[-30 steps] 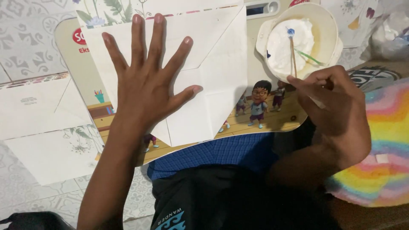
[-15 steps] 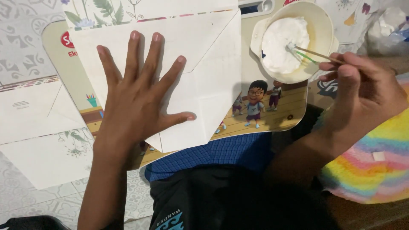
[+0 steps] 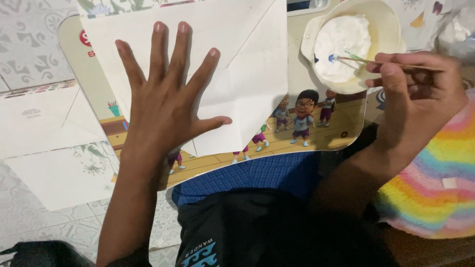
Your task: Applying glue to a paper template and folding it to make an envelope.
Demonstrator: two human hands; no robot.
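My left hand [image 3: 166, 96] lies flat with fingers spread on a white folded paper envelope [image 3: 247, 79], pressing it onto a cartoon-printed lap board [image 3: 316, 136]. My right hand [image 3: 418, 94] pinches a thin stick brush [image 3: 376, 61] whose blue tip dips into white paste inside a cream bowl [image 3: 383, 29] at the board's upper right corner.
More white envelopes [image 3: 44, 128] lie on the patterned tile floor to the left. A rainbow-striped cushion [image 3: 435, 188] sits at the right. My blue checked cloth and dark shorts [image 3: 247, 217] fill the bottom. A crumpled plastic bag [image 3: 457, 29] is at the top right.
My right hand moved from near the board's lower right up to the bowl, and the brush tip now sits in the white paste. My left hand stays flat on the envelope.
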